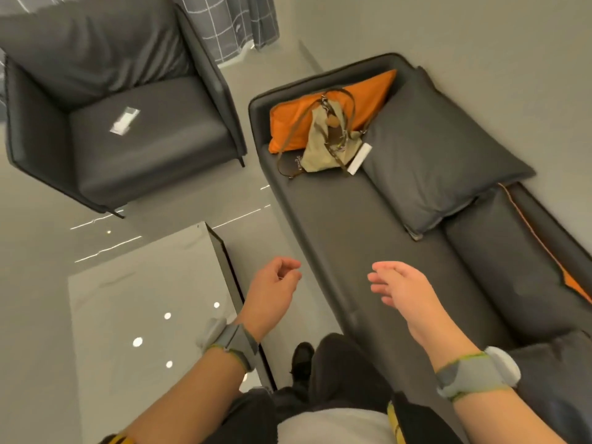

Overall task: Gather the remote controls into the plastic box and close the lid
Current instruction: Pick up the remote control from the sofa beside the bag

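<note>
A white remote control point(125, 120) lies on the seat of the dark armchair point(179, 149) at the upper left. Another white remote control point(361, 159) lies on the dark sofa point(346, 225), between a beige bag and a grey cushion. My left hand point(272, 288) hangs in the air over the floor beside the sofa's front edge, fingers loosely curled and empty. Over the sofa seat my right hand point(400, 293) is held out with fingers apart, holding nothing. No plastic box is in view.
A beige bag point(323, 142) with brown straps leans on an orange cushion point(333, 107). A large grey cushion point(439, 161) rests against the sofa back. A glossy white low table point(144, 302) stands at the lower left. My dark-trousered legs and a black shoe point(302, 357) are below.
</note>
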{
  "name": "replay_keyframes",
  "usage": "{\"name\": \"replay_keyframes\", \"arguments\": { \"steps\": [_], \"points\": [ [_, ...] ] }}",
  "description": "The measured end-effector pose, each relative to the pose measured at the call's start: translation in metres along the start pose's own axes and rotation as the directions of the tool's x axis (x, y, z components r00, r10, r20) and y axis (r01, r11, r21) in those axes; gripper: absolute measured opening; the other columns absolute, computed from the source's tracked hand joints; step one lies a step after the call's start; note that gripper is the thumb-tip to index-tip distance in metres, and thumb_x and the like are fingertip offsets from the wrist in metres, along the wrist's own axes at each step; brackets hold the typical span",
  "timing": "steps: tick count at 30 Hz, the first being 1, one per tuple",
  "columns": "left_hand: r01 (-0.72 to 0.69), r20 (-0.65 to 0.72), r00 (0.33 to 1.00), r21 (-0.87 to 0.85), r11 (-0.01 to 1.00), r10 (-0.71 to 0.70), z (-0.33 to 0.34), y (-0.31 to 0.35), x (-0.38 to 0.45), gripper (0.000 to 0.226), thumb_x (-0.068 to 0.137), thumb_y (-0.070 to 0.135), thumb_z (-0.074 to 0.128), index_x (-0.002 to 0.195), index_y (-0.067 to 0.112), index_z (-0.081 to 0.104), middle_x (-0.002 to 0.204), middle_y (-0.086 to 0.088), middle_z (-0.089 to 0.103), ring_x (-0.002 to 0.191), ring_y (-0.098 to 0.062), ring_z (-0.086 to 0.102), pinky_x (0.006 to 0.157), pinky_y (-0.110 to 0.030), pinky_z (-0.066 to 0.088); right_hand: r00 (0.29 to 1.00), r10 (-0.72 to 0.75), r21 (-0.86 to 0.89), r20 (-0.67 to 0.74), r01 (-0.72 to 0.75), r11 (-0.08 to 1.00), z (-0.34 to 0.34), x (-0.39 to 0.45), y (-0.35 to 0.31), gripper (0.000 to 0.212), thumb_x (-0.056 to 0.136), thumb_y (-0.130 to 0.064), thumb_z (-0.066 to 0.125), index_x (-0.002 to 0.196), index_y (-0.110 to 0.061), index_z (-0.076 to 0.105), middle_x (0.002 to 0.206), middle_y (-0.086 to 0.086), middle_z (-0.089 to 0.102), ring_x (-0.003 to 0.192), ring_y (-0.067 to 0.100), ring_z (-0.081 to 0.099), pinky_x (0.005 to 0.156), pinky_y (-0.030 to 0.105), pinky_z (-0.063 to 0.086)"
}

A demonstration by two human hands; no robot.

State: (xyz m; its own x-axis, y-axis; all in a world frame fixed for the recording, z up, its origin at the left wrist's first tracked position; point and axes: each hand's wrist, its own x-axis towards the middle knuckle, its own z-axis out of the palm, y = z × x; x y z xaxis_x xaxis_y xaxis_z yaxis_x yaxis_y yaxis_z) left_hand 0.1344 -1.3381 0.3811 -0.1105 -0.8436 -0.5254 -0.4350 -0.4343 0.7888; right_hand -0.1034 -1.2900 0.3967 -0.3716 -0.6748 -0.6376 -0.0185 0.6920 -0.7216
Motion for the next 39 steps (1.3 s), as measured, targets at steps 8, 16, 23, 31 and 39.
{"name": "replay_keyframes", "arguments": {
  "steps": [8, 16, 23, 31, 39],
  "points": [
    [0.047, 0.040, 0.998, 0.035, 0.998, -0.048, -0.040, 0.038, 0.152, 0.013, 0.102, 0.022, 0.062, 0.103, 0.032, 0.070, 0.101, 0.003, 0.073, 0.088, -0.012, 0.070, 0.064, -0.007, 0.050, 0.995, 0.090, 0.049, -0.030, -0.089, 0.995, 0.048, 0.130, -0.074, 0.019, 0.104, -0.020, 0.054, 0.106, -0.020, 0.073, 0.107, 0.007, 0.078, 0.097, 0.025, 0.071, 0.088, 0.040, 0.053],
    [0.066, 0.217, 0.966, 0.322, 0.944, -0.142, -0.060, 0.099, 0.319, 0.014, 0.102, 0.028, 0.059, 0.111, 0.034, 0.068, 0.103, 0.010, 0.071, 0.093, -0.012, 0.069, 0.085, -0.030, 0.056, 0.967, 0.247, 0.185, -0.056, -0.233, 0.955, 0.093, 0.278, -0.158, 0.019, 0.103, -0.020, 0.054, 0.111, -0.013, 0.070, 0.107, 0.011, 0.075, 0.085, 0.020, 0.065, 0.070, 0.031, 0.044],
    [-0.009, 0.384, 0.905, 0.443, 0.897, -0.181, -0.043, 0.125, 0.403, 0.019, 0.100, 0.026, 0.057, 0.115, 0.032, 0.066, 0.085, 0.016, 0.066, 0.082, -0.004, 0.065, 0.079, -0.028, 0.051, 0.939, 0.309, 0.303, -0.154, -0.252, 0.919, 0.108, 0.343, -0.194, 0.017, 0.101, -0.027, 0.055, 0.103, -0.021, 0.071, 0.107, 0.005, 0.078, 0.086, 0.018, 0.068, 0.080, 0.034, 0.050],
    [-0.495, 0.669, 0.705, 0.702, 0.512, -0.236, 0.034, 0.031, 0.592, 0.033, 0.100, 0.033, 0.059, 0.133, 0.032, 0.060, 0.118, 0.004, 0.063, 0.105, -0.022, 0.065, 0.089, -0.037, 0.052, 0.736, 0.613, 0.654, -0.288, -0.316, 0.687, 0.177, 0.452, -0.094, 0.018, 0.102, -0.017, 0.053, 0.098, -0.020, 0.070, 0.091, 0.005, 0.075, 0.073, 0.016, 0.065, 0.069, 0.030, 0.048],
    [-0.894, 0.921, 0.378, 0.337, -0.294, -0.094, 0.095, -0.058, 0.745, 0.106, 0.085, 0.064, 0.070, 0.167, 0.025, 0.016, 0.173, -0.028, 0.010, 0.156, -0.046, 0.024, 0.122, -0.054, 0.026, 0.708, 0.597, 0.571, -0.378, -0.329, 0.752, 0.232, 0.587, -0.006, 0.025, 0.102, -0.008, 0.051, 0.087, -0.022, 0.065, 0.087, 0.007, 0.070, 0.071, 0.015, 0.062, 0.063, 0.018, 0.051]
  ]
}}
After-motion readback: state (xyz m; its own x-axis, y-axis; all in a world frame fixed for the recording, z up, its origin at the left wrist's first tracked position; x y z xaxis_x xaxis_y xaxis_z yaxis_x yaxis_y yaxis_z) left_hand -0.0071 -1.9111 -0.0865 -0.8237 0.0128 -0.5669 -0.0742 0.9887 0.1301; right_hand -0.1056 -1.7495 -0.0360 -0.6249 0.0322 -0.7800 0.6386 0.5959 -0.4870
